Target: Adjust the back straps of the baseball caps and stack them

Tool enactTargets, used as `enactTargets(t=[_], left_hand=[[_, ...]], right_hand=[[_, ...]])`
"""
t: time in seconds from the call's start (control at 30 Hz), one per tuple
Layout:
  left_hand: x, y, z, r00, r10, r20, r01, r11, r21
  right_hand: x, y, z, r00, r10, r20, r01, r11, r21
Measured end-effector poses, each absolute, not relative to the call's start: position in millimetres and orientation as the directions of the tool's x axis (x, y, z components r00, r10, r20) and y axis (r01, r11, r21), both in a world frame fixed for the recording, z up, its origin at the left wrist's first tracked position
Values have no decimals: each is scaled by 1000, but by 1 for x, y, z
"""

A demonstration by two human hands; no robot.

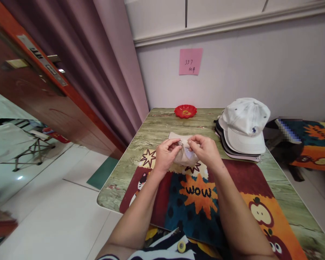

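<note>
Near the middle of the worktop (157, 124), over the patterned mat's (176, 213) far edge, the left hand (166, 153) and right hand (206, 150) are pinching a beige cap (185, 155) between fingers and thumbs. Toward the right edge, stacked caps (245, 126) are standing beside the mat.

Black-and-white striped top (162, 249), round yellow button (181, 246)

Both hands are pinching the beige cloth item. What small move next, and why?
I'd probably ease the right hand slightly away from the left hand: both pinch the beige cloth item close together, and it looks creased between them.
</note>
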State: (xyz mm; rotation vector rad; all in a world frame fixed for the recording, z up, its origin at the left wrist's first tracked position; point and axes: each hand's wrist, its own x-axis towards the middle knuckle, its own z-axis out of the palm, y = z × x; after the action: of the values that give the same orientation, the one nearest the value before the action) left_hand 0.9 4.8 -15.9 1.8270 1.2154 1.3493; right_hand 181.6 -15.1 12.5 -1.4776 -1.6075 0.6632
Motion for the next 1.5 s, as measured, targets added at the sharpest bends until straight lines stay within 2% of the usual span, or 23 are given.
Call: enactTargets(t=[0.37,0.77,1.5], left_hand=[[0,1,-10,118,871,477,382,-483,788],[4,-5,-1,107,893,438,323,-447,834],[3,-6,-1,195,855,481,403,-516,756]], right_hand=[[181,-19,20,-5,980,200,597,163,-785],[184,-22,22,-23,973,230,623,194,-758],[182,-20,20,-71,971,229,616,223,-755]])
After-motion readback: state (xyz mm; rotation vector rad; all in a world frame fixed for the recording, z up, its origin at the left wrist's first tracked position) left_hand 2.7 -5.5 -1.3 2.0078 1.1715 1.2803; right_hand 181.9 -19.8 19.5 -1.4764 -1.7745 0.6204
